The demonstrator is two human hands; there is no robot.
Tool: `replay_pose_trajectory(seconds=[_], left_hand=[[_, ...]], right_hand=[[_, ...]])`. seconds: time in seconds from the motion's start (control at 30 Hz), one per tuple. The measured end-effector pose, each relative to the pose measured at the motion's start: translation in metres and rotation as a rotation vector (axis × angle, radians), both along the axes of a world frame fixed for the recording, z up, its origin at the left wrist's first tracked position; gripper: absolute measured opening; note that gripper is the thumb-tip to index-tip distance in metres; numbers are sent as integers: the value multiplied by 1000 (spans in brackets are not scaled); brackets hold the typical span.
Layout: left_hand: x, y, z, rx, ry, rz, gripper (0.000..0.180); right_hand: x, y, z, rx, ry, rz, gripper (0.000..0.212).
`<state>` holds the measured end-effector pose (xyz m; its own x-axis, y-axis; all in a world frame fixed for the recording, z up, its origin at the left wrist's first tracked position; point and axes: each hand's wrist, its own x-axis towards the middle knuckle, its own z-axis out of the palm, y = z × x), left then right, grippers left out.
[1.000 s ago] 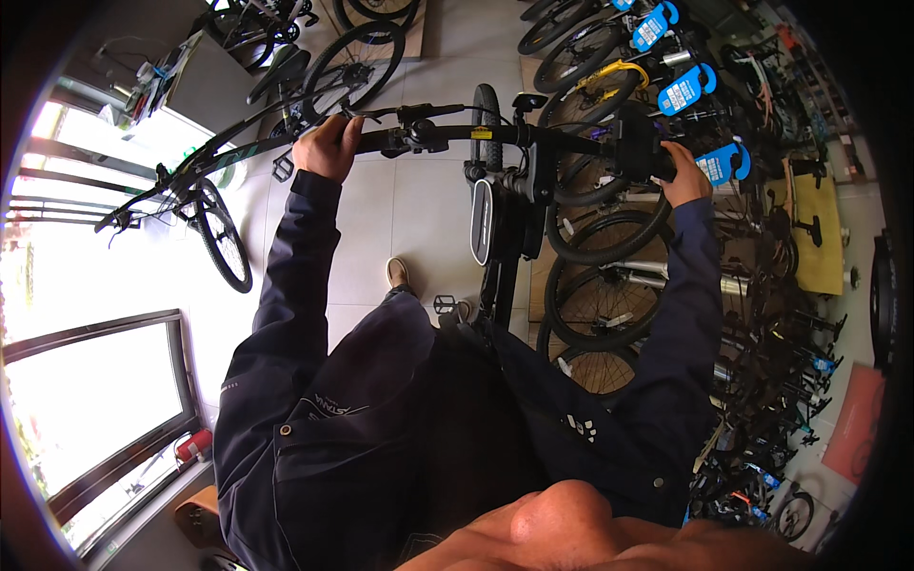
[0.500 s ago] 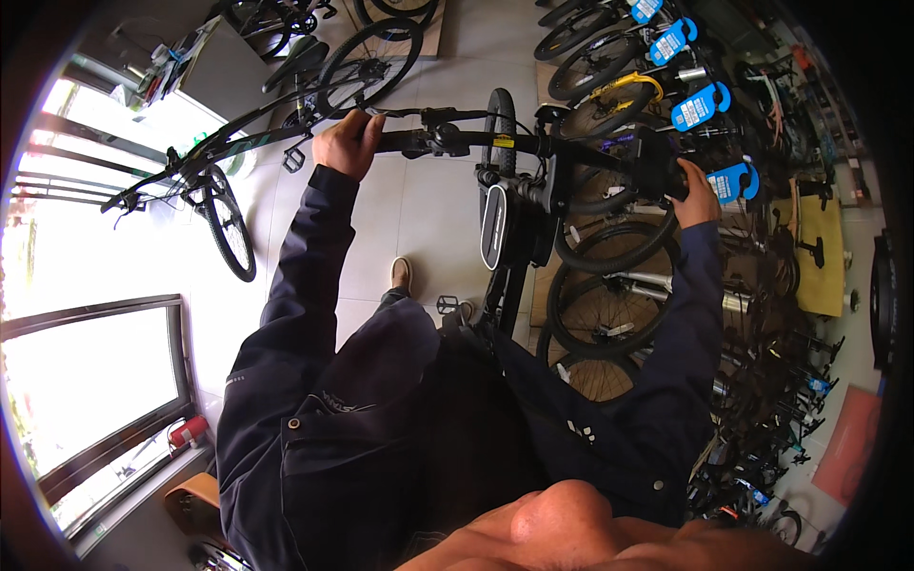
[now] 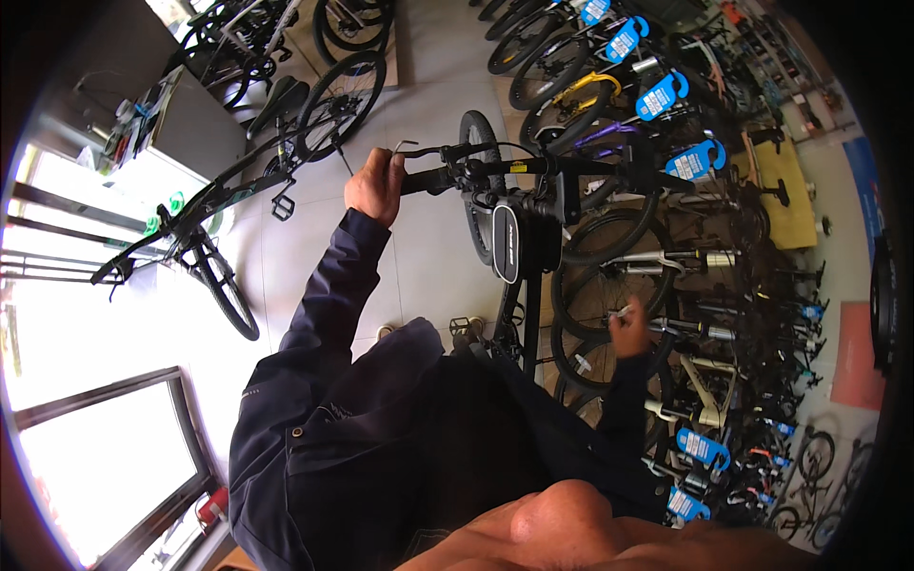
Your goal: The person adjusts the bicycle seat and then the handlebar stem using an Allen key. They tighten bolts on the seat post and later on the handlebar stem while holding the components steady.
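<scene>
My left hand is closed round the left handlebar grip of a black bicycle standing upright before me. A thin bent metal piece shows beside its fingertips; what it belongs to is unclear. Off the bar, my right hand is at the right with fingers curled together. Something small and pale shows at those fingers, too small to name. A black bag with a white-edged panel sits on the frame behind the handlebar. The front wheel points away from me, and the bar's right end is free of any hand.
Bicycles with blue tags line the right side, their wheels close to my right hand. Another black bicycle stands at the left, near a grey cabinet. A glass door frame is at lower left.
My right hand has left the right end of the handlebar and dropped back toward me. My left hand stays on its grip. My view has shifted, and my feet sit farther back.
</scene>
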<state>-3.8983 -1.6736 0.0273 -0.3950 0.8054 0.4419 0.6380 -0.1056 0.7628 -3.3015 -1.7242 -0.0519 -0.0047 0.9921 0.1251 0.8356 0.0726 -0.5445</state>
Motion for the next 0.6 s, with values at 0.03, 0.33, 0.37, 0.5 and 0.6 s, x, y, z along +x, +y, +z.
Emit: replay_pose_trajectory(seconds=[0.03,0.33,0.37,0.5,0.6], left_hand=[[-6,-3,-2,-4,-13,-9,32],[-49,-21,-24,65,-215,-62,37],[-51,-22,-27,60,-242,-78,37],[-51,-32,-29,60,-238,-91,33],[-50,-47,-23,390,-403,-1,26]], right_hand=[[-10,-37,-10,-168,70,-114,70],[-102,-252,-38,-275,-210,-95,44],[-105,-257,-37,-280,-238,-120,43],[-106,-253,-35,-273,-193,-130,37],[-102,-250,-34,-266,-220,-82,35]])
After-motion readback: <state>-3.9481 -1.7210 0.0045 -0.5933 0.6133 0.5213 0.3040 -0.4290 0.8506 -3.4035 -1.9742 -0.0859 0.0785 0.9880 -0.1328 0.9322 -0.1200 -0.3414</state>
